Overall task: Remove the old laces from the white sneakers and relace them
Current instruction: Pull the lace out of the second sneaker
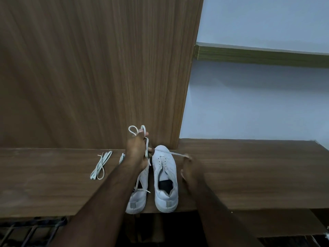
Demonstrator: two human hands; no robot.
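On a wooden shelf (249, 175) against a wood panel (89, 68), two white sneakers (164, 177) lie side by side, toes pointing away. The left hand (138, 150) grips a looped lace (137, 131); the blurred right hand (191, 168) pinches its other end. Spare laces (101, 165) lie well left.

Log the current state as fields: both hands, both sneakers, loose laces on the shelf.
left hand: grips gathered lace loops
right hand: pinches a lace end drawn from the toe area
right sneaker: eyelets mostly bare
left sneaker: partly hidden by the forearm, lace visible
loose laces: on wooden shelf, left of the shoes
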